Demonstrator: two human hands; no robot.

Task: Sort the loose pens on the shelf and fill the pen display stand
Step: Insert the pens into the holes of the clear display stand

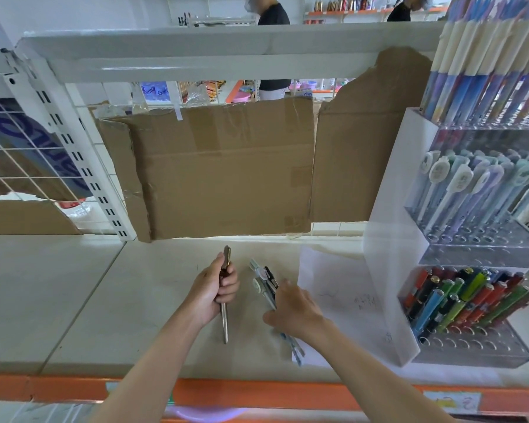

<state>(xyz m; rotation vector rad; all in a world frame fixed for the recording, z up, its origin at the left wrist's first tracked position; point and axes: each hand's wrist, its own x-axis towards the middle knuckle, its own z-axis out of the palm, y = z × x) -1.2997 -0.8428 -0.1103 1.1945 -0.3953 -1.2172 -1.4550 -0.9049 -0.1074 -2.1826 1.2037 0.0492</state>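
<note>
Two hands are working over the shelf: the left hand is clenching its grip around a slim metallic pen, while the right hand is grasping a bundle of loose pens mid-shelf. Filling the shelf's right edge, the tiered pen display stand is holding rows of pens.

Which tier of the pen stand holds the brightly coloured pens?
The bottom tier of the pen display stand: its pens are red, green, blue and black, while the tiers above hold pale pastel ones.
</note>
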